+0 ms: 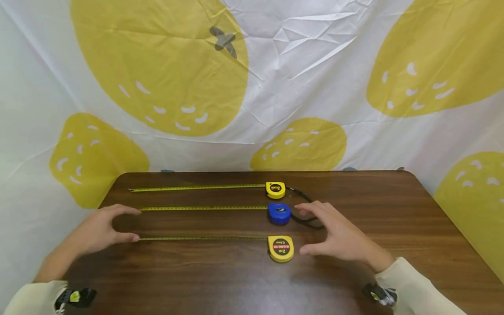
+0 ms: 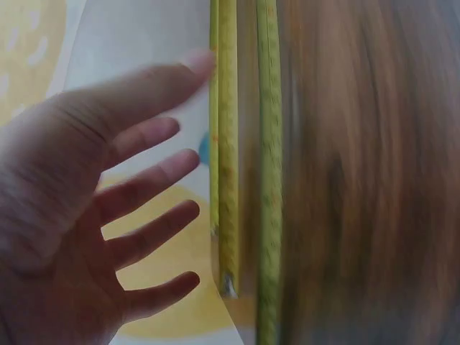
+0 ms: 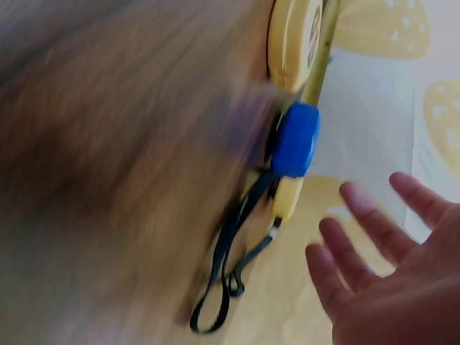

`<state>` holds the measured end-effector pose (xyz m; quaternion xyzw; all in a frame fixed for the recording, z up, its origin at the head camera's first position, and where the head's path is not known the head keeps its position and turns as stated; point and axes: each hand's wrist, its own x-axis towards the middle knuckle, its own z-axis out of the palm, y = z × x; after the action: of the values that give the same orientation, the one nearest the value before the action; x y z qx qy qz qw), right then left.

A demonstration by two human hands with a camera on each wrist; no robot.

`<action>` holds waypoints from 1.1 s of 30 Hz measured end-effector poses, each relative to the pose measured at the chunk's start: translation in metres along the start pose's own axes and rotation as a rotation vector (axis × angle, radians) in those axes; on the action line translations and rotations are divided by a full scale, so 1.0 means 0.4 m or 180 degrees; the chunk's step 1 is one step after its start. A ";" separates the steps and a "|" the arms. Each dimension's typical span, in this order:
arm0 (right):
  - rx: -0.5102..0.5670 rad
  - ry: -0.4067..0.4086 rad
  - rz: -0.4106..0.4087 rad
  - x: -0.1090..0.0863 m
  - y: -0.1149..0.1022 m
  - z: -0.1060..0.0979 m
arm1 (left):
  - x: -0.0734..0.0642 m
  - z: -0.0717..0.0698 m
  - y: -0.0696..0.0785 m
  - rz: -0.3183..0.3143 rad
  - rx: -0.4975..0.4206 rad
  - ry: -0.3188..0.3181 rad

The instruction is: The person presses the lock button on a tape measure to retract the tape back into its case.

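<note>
Three tape measures lie in a row from back to front, their blades drawn out leftward side by side. At the back is a yellow one marked 3 m (image 1: 275, 190), in the middle a blue one (image 1: 279, 214), and in front a yellow one marked 2 m (image 1: 281, 249). My left hand (image 1: 100, 227), thumb and fingers spread, is at the left ends of the middle blade (image 1: 204, 208) and front blade (image 1: 204, 238), holding nothing. Just right of the blue and front cases, my right hand (image 1: 338, 236) hovers with fingers apart, also holding nothing.
Black wrist straps (image 3: 228, 237) trail from the blue and back cases, partly behind my right hand in the head view. Everything lies on a brown wood-grain table (image 1: 204, 280). A white cloth with yellow fruit prints (image 1: 299, 144) hangs behind and along both sides.
</note>
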<state>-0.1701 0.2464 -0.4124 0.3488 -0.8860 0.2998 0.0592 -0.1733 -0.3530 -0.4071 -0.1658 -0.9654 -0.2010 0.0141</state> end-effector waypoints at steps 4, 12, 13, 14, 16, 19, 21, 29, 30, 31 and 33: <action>0.0186 -0.0135 -0.0137 0.010 -0.019 0.026 | -0.027 -0.004 -0.050 0.0038 -0.0006 0.0023; -0.0112 -0.0478 -0.0355 0.024 -0.035 0.075 | -0.046 -0.005 -0.104 -0.0152 0.0179 0.0094; -0.0155 -0.0518 -0.0346 0.026 -0.037 0.080 | -0.047 -0.005 -0.108 -0.0170 0.0197 0.0086; -0.0182 -0.0555 -0.0322 0.028 -0.040 0.084 | -0.048 -0.006 -0.111 -0.0193 0.0213 0.0071; -0.0245 -0.0618 -0.0263 0.033 -0.044 0.092 | -0.049 -0.006 -0.115 -0.0231 0.0240 0.0044; -0.0283 -0.0669 -0.0184 0.040 -0.050 0.101 | -0.049 -0.004 -0.117 -0.0277 0.0289 0.0027; -0.0327 -0.0671 -0.0173 0.044 -0.055 0.107 | -0.050 -0.002 -0.120 -0.0283 0.0312 0.0019; -0.0503 -0.0579 -0.0273 0.054 -0.067 0.124 | -0.047 -0.005 -0.119 -0.0314 0.0350 0.0053; -0.0520 -0.0570 -0.0280 0.055 -0.068 0.126 | -0.047 -0.006 -0.119 -0.0316 0.0354 0.0043; -0.0532 -0.0565 -0.0284 0.056 -0.070 0.126 | -0.048 -0.005 -0.120 -0.0318 0.0360 0.0039; -0.0545 -0.0565 -0.0278 0.058 -0.072 0.127 | -0.047 -0.005 -0.120 -0.0316 0.0371 0.0043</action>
<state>-0.1633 0.1872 -0.4325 0.4059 -0.8940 0.1882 0.0231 -0.1712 -0.4011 -0.4256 -0.1153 -0.9823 -0.1461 0.0203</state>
